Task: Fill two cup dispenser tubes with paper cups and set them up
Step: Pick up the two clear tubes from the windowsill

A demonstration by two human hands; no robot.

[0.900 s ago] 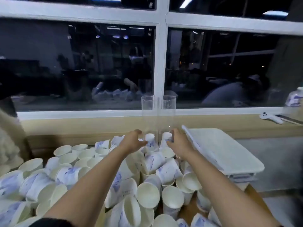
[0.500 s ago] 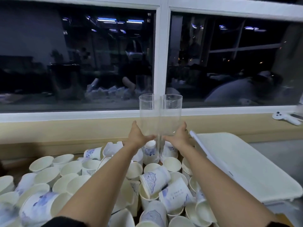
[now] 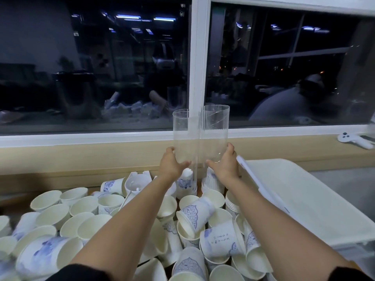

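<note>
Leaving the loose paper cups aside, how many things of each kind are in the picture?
clear tubes: 2
hands: 2
white box: 1
white controller: 1
total: 6

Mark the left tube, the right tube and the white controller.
left tube (image 3: 182,134): head view, clear wall below its rim.
right tube (image 3: 215,130): head view, clear wall below its rim.
white controller (image 3: 346,137): head view, round head.
</note>
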